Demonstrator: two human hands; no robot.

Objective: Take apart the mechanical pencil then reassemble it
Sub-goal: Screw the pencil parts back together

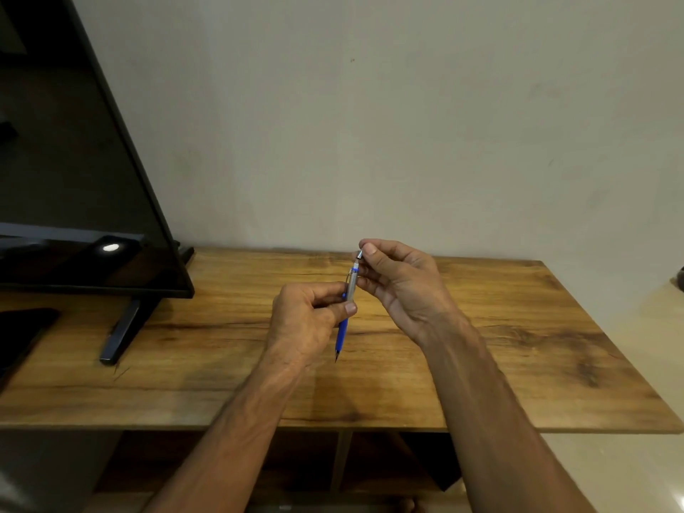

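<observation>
A mechanical pencil (pixel 342 333) with a blue grip, a silver upper barrel and a dark tip is held nearly upright above the wooden table (pixel 518 346), tip pointing down. My left hand (pixel 307 323) grips its middle between thumb and fingers. My right hand (pixel 399 286) pinches the small silver cap (pixel 358 254) at the pencil's top end between thumb and forefinger. The cap sits on or just at the end of the barrel; I cannot tell whether it is attached.
A large dark TV screen (pixel 74 179) stands at the left on a black foot (pixel 122 335). A dark flat object (pixel 22 335) lies at the far left edge. A plain wall rises behind the table. Open shelves show under the tabletop.
</observation>
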